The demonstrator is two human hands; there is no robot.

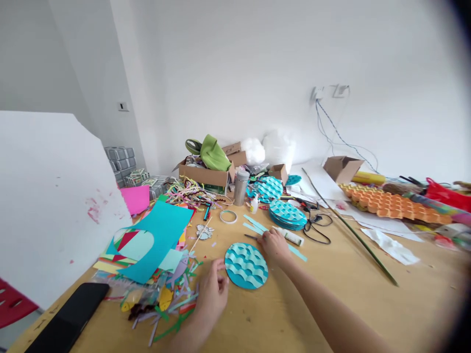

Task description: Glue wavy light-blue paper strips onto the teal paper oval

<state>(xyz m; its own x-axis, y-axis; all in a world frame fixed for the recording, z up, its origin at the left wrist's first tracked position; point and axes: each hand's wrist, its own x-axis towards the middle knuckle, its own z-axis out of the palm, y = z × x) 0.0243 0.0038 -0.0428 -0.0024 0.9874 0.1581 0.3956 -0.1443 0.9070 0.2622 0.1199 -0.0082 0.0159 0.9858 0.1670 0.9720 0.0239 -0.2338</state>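
Note:
A blue paper disc [246,265] lies on the table, covered with rows of pale scalloped strips. My left hand [213,289] rests at its left edge, fingers loosely bent and apart, the index fingertip touching or nearly touching the rim. Beyond the disc's upper right, my right hand [274,246] is closed at the end of a thin dark pen-like stick [251,237]; the fingertips are partly hidden. Pale blue paper strips [255,224] lie around that hand, and a white glue tube [292,237] is just behind it. A stack of similar discs [287,214] sits farther back.
Coloured paper sheets [162,235], scraps [176,299] and a black phone [68,318] lie on the left. A tape roll [228,216], metal bottle [241,188] and craft box [204,176] stand behind. At right are a black cable [318,230], long green stick [353,230] and orange egg tray [393,203].

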